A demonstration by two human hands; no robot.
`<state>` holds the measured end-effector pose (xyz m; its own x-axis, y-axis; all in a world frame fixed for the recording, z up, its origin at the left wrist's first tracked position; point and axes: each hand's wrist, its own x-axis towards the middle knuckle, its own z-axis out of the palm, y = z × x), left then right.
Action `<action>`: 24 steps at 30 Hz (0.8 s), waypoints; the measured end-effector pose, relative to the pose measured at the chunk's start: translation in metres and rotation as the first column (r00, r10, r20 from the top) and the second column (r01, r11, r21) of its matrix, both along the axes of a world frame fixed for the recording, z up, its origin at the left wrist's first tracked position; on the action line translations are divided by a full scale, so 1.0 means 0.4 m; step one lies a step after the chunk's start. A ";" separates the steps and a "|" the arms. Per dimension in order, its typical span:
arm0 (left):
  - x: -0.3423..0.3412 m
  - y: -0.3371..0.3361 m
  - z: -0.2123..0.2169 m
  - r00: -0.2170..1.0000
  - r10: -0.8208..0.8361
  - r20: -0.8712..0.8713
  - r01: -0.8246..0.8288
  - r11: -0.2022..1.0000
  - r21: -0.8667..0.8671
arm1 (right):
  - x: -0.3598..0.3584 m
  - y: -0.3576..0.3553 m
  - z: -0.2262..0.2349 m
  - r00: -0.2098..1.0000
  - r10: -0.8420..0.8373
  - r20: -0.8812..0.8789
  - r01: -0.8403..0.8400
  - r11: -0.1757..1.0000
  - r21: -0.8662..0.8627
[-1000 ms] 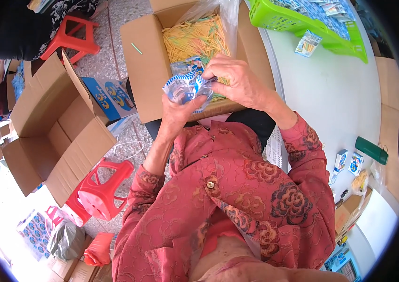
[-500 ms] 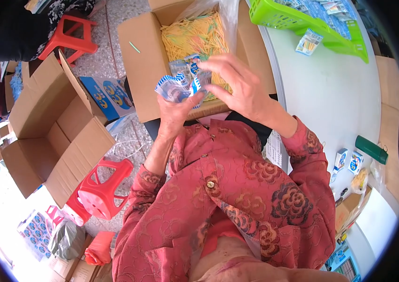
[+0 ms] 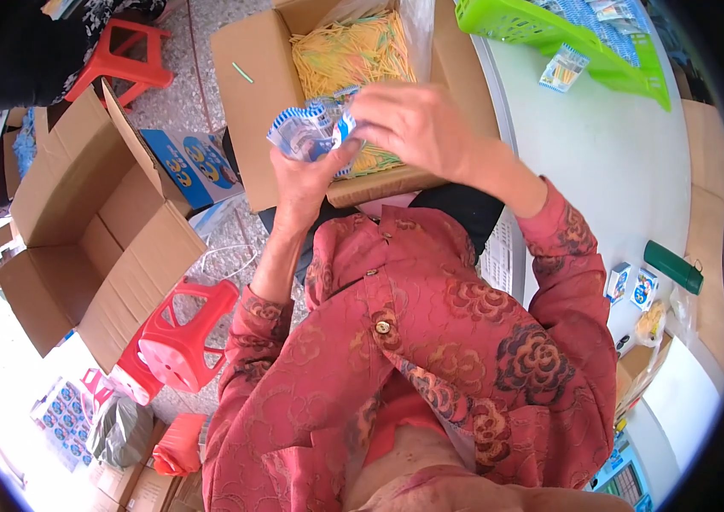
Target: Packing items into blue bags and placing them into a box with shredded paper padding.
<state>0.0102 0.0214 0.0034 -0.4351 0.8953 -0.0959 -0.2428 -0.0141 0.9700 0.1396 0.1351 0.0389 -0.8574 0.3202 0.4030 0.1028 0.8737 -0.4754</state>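
Observation:
Small clear plastic packets [image 3: 295, 132] with blue-and-white striped edges are bunched in my left hand [image 3: 302, 183], its thumb pressed against them. My right hand [image 3: 430, 128] meets them from the right, with thumb and fingers closed on the edge of a packet; part of that packet is hidden behind the fingers. Both hands are above the near side of an open cardboard box [image 3: 251, 158]. Inside it lies a heap of thin yellow, orange and green sticks [image 3: 349, 51]. A single green stick [image 3: 242, 72] rests on the box's left flap.
On the white table [image 3: 584, 171] to the right stand a green basket [image 3: 549, 36] of packets, one filled packet [image 3: 563, 68], a green cylinder [image 3: 673, 267] and small blue-and-white boxes [image 3: 644, 290]. To the left are an open cardboard box [image 3: 80, 222], red stools [image 3: 187, 337] and a grey bag [image 3: 121, 433].
Both hands have shifted slightly, the left one up and to the left with the packets. My right hand's fingers, spread apart before, have closed on a packet's edge.

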 end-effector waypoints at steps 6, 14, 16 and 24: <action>-0.035 0.023 -0.006 0.998 0.035 -0.060 -0.030 0.997 0.076 | -0.061 0.024 0.036 0.995 0.094 0.031 -0.092 0.993 -0.072; -0.049 0.023 -0.025 0.993 0.116 -0.035 -0.112 0.988 0.105 | -0.089 0.016 0.047 0.989 0.136 0.054 -0.142 0.984 0.110; -0.048 0.028 -0.029 0.993 0.121 -0.005 -0.120 0.986 0.116 | -0.098 0.016 0.044 0.990 0.137 0.032 -0.139 0.989 0.047; -0.088 0.021 -0.042 0.987 0.140 0.075 -0.146 0.986 0.084 | -0.089 0.106 0.062 0.991 -0.027 -0.130 -0.062 0.772 -0.633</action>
<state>-0.0252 0.0300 -0.0132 -0.5543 0.8307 -0.0525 -0.2977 -0.1389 0.9445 0.1040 0.1775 0.0637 -0.8223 0.5262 0.2166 -0.0085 0.3693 -0.9293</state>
